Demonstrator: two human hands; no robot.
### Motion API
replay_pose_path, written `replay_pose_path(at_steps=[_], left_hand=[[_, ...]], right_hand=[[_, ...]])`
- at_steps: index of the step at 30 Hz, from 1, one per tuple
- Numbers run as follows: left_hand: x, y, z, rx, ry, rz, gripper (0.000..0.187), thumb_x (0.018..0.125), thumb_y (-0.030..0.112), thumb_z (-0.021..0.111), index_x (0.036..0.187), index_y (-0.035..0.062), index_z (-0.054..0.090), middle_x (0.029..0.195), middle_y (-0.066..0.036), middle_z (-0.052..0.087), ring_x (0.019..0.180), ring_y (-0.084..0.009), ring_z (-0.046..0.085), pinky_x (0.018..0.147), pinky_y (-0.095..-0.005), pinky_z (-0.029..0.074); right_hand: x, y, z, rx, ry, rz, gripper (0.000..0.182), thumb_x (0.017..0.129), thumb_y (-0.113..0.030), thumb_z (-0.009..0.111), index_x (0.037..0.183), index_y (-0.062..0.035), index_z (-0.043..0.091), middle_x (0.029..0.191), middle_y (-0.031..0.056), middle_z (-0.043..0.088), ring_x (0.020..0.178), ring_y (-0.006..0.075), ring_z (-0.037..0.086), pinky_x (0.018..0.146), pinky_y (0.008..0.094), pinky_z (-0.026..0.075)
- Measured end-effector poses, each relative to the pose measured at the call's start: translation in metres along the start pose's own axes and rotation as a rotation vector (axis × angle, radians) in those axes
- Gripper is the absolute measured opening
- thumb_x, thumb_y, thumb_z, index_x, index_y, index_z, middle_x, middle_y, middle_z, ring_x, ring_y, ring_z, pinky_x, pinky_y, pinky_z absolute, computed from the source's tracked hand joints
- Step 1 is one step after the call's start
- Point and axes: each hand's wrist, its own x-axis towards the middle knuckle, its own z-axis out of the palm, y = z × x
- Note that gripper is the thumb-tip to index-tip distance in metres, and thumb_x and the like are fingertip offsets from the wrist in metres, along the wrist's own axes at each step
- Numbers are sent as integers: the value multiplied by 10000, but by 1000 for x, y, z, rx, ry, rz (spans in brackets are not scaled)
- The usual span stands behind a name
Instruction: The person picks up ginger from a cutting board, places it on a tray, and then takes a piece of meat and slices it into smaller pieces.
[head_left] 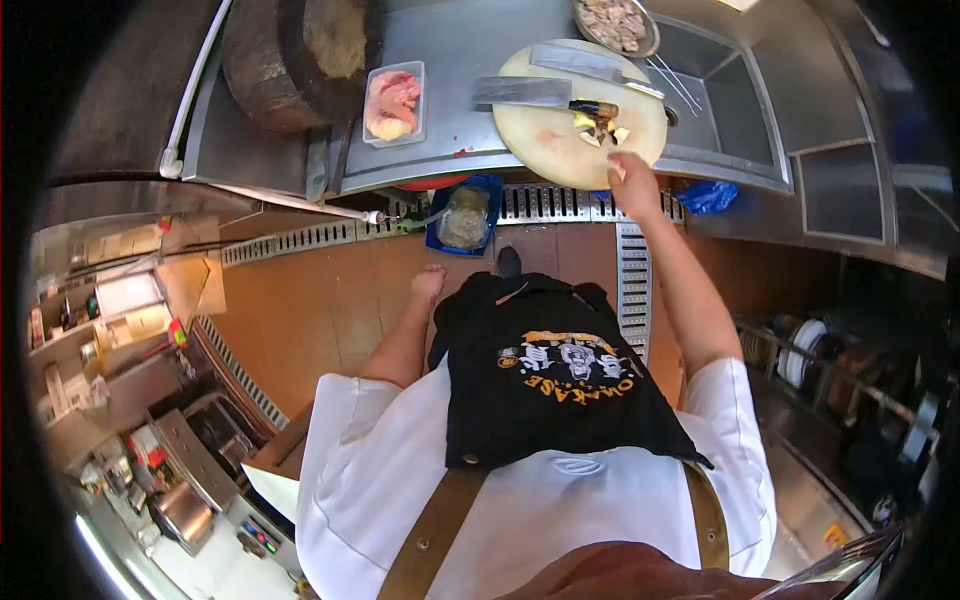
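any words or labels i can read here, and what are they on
"OMAKASE": yellow curved lettering, seen upside down, on the black apron; best reading only.
The logo figures above that word on the apron: too blurred to read.
Labels on the shelf items at the left: too small to read.
Nothing legible on the cutting board, cleaver or tray.

Count: 2 cleavers [520, 92] [577, 61] just beyond the right hand [633, 183], 1 round cutting board [545, 140], 1 meat tray [393, 102], 1 wood block [290, 60], 1 blue tub [464, 215].
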Motion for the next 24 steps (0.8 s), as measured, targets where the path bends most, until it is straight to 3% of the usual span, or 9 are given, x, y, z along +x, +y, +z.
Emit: replay_pose_path(at_steps=[2, 3, 7, 13, 15, 17, 19, 22, 24], left_hand=[[-63, 18, -3, -307, 67, -32, 192, 940, 205, 647, 1119, 143, 683, 907, -39, 688, 736, -154, 630, 642, -310, 521], [-49, 60, -34, -377, 186, -16, 178, 945, 194, 640, 1108, 135, 679, 887, -34, 674, 717, -143, 614, 620, -301, 506], [-112, 33, -9, -573, 430, -217, 133, 957, 175, 622, 1060, 102, 666, 837, -23, 659, 678, -122, 595, 556, -292, 467], [-207, 12, 105, -891, 717, -371, 115, 949, 181, 611, 976, 92, 678, 759, -27, 665, 591, -150, 590, 532, -312, 469], [-216, -22, 151, -690, 475, -496, 141, 930, 211, 659, 989, 89, 701, 758, -55, 699, 577, -204, 635, 557, -362, 521], [-222, -44, 215, 78, 360, -319, 213, 928, 240, 645, 1058, 93, 729, 853, -67, 746, 743, -223, 716, 688, -405, 582], [-256, -1, 266, 636, 205, -146, 287, 933, 268, 637, 1150, 107, 734, 1012, -73, 776, 974, -245, 733, 864, -411, 587], [-274, 6, 330, 306, 374, -82, 313, 940, 280, 640, 1171, 88, 730, 1103, -84, 763, 1098, -277, 691, 936, -399, 562], [-275, -1, 354, 126, 440, -48, 312, 953, 281, 643, 1183, 82, 711, 1071, -90, 745, 1041, -283, 684, 897, -413, 571]], right_hand=[[37, -11, -5, -174, 78, -139, 378, 901, -168, 686, 1272, -102, 674, 1234, 162, 684, 1157, 390, 622, 989, 486, 508], [105, -14, 4, -175, 105, -207, 365, 897, -166, 662, 1256, -105, 683, 1231, 153, 685, 1153, 373, 623, 970, 495, 508], [160, 3, 7, -384, -93, -378, 352, 899, -241, 656, 1228, -123, 700, 1225, 107, 684, 1188, 305, 612, 956, 518, 492], [204, 14, 20, -454, -321, -452, 404, 887, -323, 697, 1250, -147, 706, 1225, 103, 685, 1225, 310, 608, 972, 515, 505], [215, 21, 16, -461, -398, -472, 409, 882, -340, 700, 1235, -133, 706, 1223, 117, 689, 1207, 321, 621, 961, 512, 520], [230, 12, 16, -436, -439, -502, 398, 881, -335, 690, 1218, -124, 712, 1234, 122, 692, 1211, 328, 623, 979, 518, 516], [232, 10, 12, -409, -467, -502, 371, 883, -309, 666, 1197, -120, 726, 1258, 118, 694, 1238, 332, 613, 1026, 531, 492], [246, 16, 8, -318, -447, -544, 370, 903, -368, 683, 1151, -97, 724, 1224, 144, 694, 1161, 360, 647, 984, 503, 533], [263, 25, 15, -311, -431, -589, 352, 914, -356, 676, 1150, -98, 723, 1216, 146, 692, 1160, 366, 644, 985, 500, 530]])
